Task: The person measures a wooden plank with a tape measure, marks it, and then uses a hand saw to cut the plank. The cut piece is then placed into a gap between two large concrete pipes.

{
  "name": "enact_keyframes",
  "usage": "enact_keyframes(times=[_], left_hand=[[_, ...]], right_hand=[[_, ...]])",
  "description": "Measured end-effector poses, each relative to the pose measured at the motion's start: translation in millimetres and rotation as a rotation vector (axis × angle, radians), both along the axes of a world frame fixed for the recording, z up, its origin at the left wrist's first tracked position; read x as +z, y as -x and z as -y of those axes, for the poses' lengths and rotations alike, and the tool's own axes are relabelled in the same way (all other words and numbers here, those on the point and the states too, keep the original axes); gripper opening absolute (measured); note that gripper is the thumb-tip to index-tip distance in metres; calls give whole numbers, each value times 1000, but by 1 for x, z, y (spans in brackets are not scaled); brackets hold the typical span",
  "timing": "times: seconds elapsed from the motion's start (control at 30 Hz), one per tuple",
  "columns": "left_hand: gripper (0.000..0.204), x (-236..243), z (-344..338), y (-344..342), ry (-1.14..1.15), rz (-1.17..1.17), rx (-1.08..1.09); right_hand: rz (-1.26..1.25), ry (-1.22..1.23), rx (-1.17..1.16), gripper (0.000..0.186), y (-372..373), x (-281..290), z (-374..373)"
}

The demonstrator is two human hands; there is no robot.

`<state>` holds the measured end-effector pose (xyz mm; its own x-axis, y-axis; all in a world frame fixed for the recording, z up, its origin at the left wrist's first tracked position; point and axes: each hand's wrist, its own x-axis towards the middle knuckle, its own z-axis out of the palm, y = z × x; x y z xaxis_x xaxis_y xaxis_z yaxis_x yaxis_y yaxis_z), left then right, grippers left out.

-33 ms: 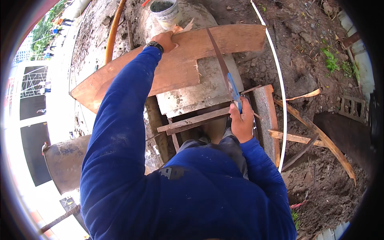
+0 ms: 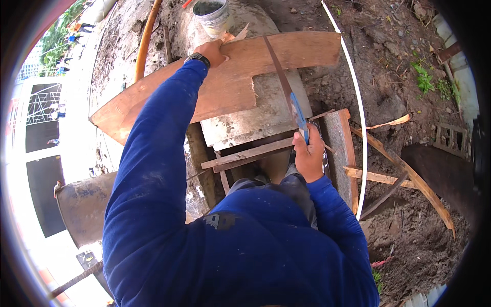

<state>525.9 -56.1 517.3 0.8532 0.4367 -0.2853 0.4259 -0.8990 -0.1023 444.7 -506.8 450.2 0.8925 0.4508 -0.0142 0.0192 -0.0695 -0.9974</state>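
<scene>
Plywood board (image 2: 225,87): one reddish-brown sheet, flat over the far part of a concrete slab (image 2: 230,128), its right arm jutting past the slab's right edge; a square step is cut out of its near edge, splintery at the corner, and the left sleeve (image 2: 153,138) covers some of its left half.
Handsaw (image 2: 299,115): one, blue handle, brownish tapering blade laid across the narrow arm, just right of the step; from where I stand I can't tell whether the teeth touch wood.
Right hand (image 2: 309,158): wrapped round the saw's handle, beyond the slab's near right corner; the lower part of the handle is hidden.
Left hand (image 2: 209,52): on the board's far edge, fingertips out of sight, so I can't say whether it grips or only presses; one dark wristwatch (image 2: 199,59).
Battens (image 2: 245,153): two, rough and narrow, along the slab's near edge; the feet below are mostly lost in shadow.
Bucket (image 2: 211,19): one, cement-smeared, beyond the board, rim cut off above.
Loose timber (image 2: 432,198): four split pieces on churned soil at right, beside a thin white strip (image 2: 353,66).
Drum (image 2: 84,199): one, rusty and rounded, partly behind the left sleeve.
</scene>
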Motion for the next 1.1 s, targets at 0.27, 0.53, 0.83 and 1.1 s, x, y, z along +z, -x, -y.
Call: enact_keyframes(times=[0.27,0.53,0.83,1.1], left_hand=[[53,14,16,7,-28,27,-23],[52,22,26,23,85,138,-17],[57,27,52,40,19,215,-57],[58,33,61,42,-7,159,-52]], right_hand=[[88,-96,-26,38,5,21,-63],[69,-97,-43,39,42,31,-96],[78,-115,-99,37,86,30,-101],[57,-55,-85,36,99,43,-85]])
